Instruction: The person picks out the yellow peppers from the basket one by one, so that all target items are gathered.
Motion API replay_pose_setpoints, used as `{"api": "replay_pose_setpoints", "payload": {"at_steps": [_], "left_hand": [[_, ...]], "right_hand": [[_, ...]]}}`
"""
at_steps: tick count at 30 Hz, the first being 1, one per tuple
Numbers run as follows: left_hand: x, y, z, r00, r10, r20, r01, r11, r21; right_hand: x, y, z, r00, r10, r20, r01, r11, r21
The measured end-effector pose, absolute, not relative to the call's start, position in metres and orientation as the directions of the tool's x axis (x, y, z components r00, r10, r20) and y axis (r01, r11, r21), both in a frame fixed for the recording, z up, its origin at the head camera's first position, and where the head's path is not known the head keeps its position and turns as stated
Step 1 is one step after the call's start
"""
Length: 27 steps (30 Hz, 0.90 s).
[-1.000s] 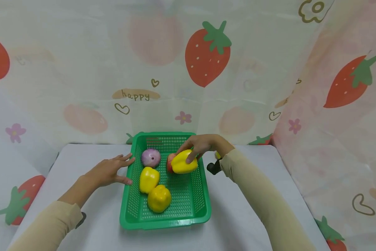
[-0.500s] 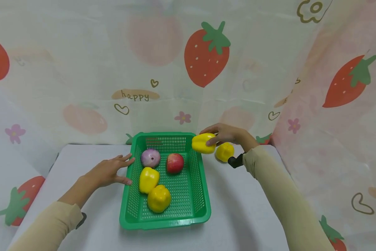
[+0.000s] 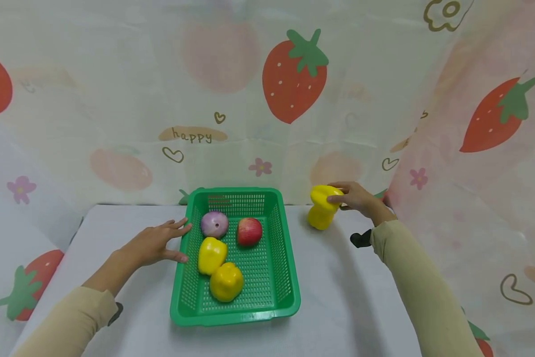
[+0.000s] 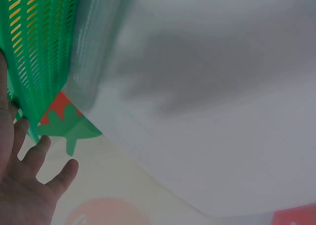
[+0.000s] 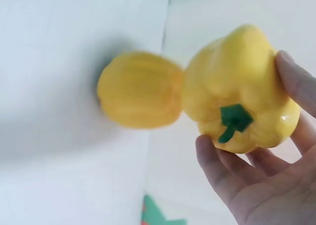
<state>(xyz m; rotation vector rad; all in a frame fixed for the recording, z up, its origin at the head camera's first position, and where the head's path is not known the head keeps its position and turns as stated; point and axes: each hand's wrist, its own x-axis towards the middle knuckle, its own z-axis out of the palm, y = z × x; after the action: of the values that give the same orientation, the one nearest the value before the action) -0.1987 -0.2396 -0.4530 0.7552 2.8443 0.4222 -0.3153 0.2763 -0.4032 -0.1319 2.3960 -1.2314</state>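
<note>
While spreading the left hand (image 3: 155,244) at the rim of a green basket (image 3: 238,318), gripping a yellow pepper (image 3: 323,197) in the right hand (image 3: 359,199), right of centre in the head view.

Head: held over a tabletop pepper (image 3: 320,219); apparently midway between lifting and placing, calling next for a steady, level lowering, either aside or balanced on top. Contained by the green basket, left of centre: a purple onion (image 3: 214,224), a red apple (image 3: 249,232) and two more peppers (image 3: 226,282). Left wrist: splaying fingers at the left edge, by the green wall, grasping nothing. Right wrist: clasping the yellow pepper with thumb and fingers at right, green stem (image 5: 235,119) showing; crowded at centre-left by the tabletop pepper, an obstacle to any straight descent; touching or apart, impossible to tell.
</note>
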Motion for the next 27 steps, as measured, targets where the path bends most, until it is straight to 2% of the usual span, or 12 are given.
{"api": "replay_pose_setpoints", "payload": {"at_steps": [14, 27], "left_hand": [[-0.199, -0.242, -0.454, -0.858, 0.505, -0.094, 0.454, 0.83, 0.323], [-0.201, -0.243, -0.458, -0.86, 0.503, -0.09, 0.452, 0.831, 0.323]], "right_hand": [[-0.306, 0.315, -0.436, -0.934, -0.03, -0.357, 0.29, 0.521, -0.803], [-0.3, 0.329, -0.476, -0.912, 0.054, -0.406, 0.377, 0.493, -0.784]]}}
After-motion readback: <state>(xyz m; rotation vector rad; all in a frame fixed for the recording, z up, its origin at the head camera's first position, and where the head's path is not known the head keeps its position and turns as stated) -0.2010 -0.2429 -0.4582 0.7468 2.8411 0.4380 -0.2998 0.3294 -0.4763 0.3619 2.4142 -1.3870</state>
